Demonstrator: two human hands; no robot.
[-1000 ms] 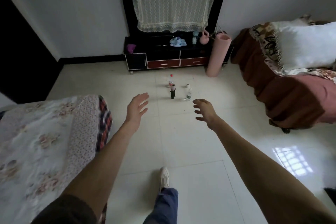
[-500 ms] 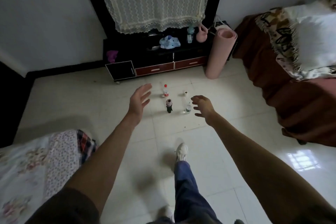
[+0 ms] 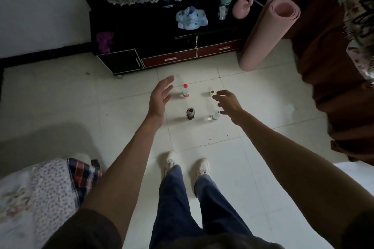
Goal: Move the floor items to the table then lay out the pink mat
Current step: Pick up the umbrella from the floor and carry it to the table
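Observation:
Several small items stand on the white tiled floor: a red-capped bottle (image 3: 185, 91), a dark flask (image 3: 190, 113), a clear bottle (image 3: 214, 116) and a small pale bottle (image 3: 211, 92). My left hand (image 3: 159, 97) hovers open just left of the red-capped bottle. My right hand (image 3: 228, 104) hangs open over the clear bottle and beside the pale one, touching neither. The rolled pink mat (image 3: 267, 32) leans upright against the right end of the black low cabinet (image 3: 162, 46).
The cabinet top carries a blue cloth toy (image 3: 191, 18), a pink jug (image 3: 241, 6) and a purple cloth (image 3: 104, 41). A brown-covered bed (image 3: 334, 66) fills the right side. A floral-covered bed (image 3: 40, 198) sits at lower left. My feet (image 3: 186, 164) stand on the tiles.
I have stepped closer to the floor items. Both hands have come down nearer to the bottles, still holding nothing.

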